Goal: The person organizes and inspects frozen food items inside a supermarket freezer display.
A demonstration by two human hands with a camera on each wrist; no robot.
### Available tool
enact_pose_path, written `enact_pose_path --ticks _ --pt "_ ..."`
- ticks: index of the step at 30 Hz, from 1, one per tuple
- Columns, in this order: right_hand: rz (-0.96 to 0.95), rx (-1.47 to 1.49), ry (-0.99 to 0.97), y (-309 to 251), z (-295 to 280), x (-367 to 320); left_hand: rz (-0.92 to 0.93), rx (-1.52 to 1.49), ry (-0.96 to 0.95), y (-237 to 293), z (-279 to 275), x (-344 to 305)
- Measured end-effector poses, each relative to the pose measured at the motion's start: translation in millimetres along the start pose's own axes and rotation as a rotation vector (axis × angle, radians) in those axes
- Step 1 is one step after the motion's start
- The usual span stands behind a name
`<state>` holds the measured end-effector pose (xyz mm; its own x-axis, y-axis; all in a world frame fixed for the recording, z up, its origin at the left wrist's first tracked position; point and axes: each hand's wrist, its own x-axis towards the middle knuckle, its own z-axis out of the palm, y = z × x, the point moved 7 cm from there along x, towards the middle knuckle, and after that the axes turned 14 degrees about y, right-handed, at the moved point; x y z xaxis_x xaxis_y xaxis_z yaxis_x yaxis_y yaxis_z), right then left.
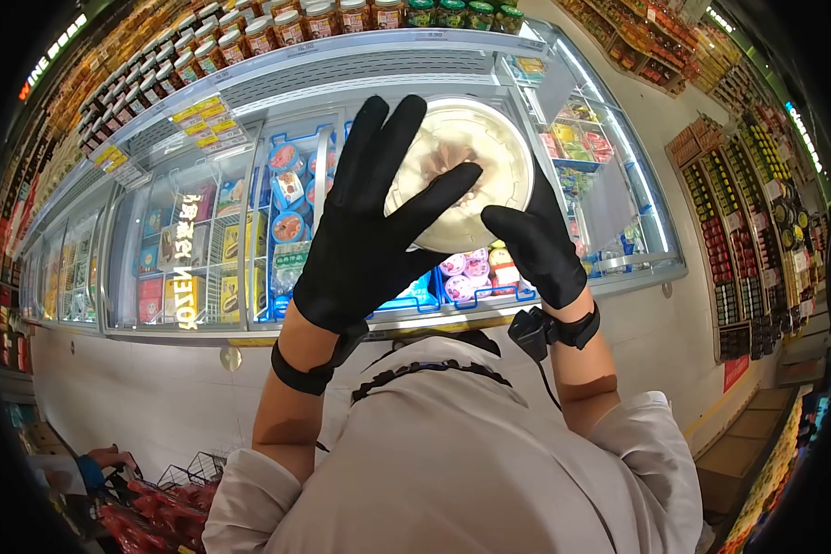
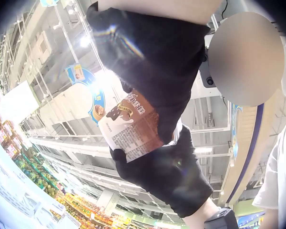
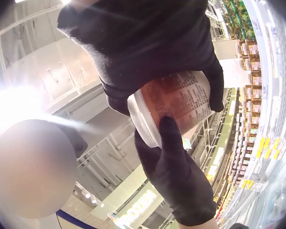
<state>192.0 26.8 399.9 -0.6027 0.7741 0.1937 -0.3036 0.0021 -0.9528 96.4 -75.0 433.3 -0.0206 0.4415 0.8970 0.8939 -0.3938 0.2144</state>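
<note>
A round tub with a pale, see-through lid [image 1: 462, 138] is held up over the freezer, its brown printed side label [image 2: 133, 126] showing in the left wrist view. The black-gloved left hand [image 1: 369, 212] is at its left, thumb laid across the lid and other fingers stretched along the side. From the right, the gloved right hand [image 1: 543, 245] grips the tub's side, thumb at the lid's edge. In the right wrist view the white rim and brown label [image 3: 181, 98] sit between the left hand [image 3: 174, 171] and the right hand [image 3: 148, 47].
Below the tub stands a glass-topped freezer [image 1: 175, 240] with packaged goods and blue baskets. Rows of jars [image 1: 319, 18] line the shelf behind it. Stocked shelves [image 1: 748, 231] stand at the right. A wire basket with red packages [image 1: 148, 508] is at lower left.
</note>
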Motion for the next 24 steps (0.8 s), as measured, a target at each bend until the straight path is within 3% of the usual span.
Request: enact_pose_path --ticks 6,9,24 --pt "-0.066 -0.047 -0.016 0 0 6 -0.094 0.119 0.015 -14 -6 4" --pt "0.005 -0.062 -0.01 2 5 7 -0.184 0.082 -0.045 -19 -4 4" --pt "0.03 -0.124 0.013 11 4 10 -0.158 -0.022 -0.102 -15 1 -7"
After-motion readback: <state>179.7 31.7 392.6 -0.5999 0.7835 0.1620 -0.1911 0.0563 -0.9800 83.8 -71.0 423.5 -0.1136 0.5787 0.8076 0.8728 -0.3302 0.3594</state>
